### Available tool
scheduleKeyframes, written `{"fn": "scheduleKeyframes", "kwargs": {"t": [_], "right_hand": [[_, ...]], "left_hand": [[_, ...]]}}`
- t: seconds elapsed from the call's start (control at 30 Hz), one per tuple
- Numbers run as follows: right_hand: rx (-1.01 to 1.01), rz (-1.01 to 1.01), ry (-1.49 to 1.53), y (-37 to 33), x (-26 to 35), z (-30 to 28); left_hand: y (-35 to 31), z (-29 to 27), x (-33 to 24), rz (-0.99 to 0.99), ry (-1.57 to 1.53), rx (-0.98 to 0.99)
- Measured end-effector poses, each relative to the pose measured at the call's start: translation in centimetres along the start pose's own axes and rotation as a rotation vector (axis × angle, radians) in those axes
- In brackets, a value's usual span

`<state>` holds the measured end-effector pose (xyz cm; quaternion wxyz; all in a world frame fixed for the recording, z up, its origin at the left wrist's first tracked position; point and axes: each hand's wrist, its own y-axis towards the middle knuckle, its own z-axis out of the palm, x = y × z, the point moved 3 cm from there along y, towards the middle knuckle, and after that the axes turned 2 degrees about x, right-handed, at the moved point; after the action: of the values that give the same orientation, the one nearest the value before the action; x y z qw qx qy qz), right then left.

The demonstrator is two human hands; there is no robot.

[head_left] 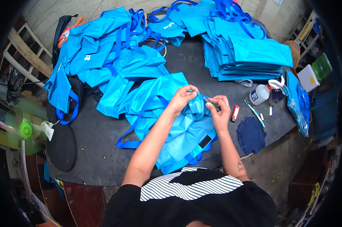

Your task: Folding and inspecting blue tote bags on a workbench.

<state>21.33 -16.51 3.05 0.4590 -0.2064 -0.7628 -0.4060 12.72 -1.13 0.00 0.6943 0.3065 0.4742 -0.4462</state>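
A light-blue tote bag with darker blue straps lies crumpled on the table in front of me, a black patch showing near its lower end. My left hand pinches a gathered edge of this bag and lifts it a little. Close beside it, my right hand is closed on a small tool with a thin grey tip, which looks like thread snips; the fingers cover most of it. The tip meets the gathered cloth between both hands.
Loose blue bags are heaped at the left; a folded stack stands at the far right. On the right lie a spray bottle, red lighter, toothbrush and navy cloth. A small green fan is at the left edge.
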Motion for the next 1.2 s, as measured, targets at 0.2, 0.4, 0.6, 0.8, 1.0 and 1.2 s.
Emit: {"fn": "scheduleKeyframes", "kwargs": {"t": [0.2,0.4,0.6,0.8,1.0,1.2], "right_hand": [[0.05,0.2,0.089,1.3,-2.6,-1.2],[-0.062,0.082,-0.037,2.0,-1.1,-1.1],[0.143,-0.106,-0.479,1.2,5.7,0.2],[0.08,-0.091,-0.418,1.7,2.9,-0.4],[0.081,-0.074,-0.324,1.3,2.2,-0.1],[0.056,-0.062,-0.332,2.1,4.0,-1.0]], "left_hand": [[-1.0,-1.6,-3.2,0.059,0.463,-0.144],[-2.8,-1.1,-2.8,0.03,0.913,-0.152],[-3.3,2.6,-2.3,0.329,1.161,-0.485],[-3.5,4.4,-3.0,0.527,0.894,-0.505],[-2.0,1.4,-2.5,0.139,0.432,-0.307],[-2.5,3.7,-4.4,0.214,0.834,-0.36]]}}
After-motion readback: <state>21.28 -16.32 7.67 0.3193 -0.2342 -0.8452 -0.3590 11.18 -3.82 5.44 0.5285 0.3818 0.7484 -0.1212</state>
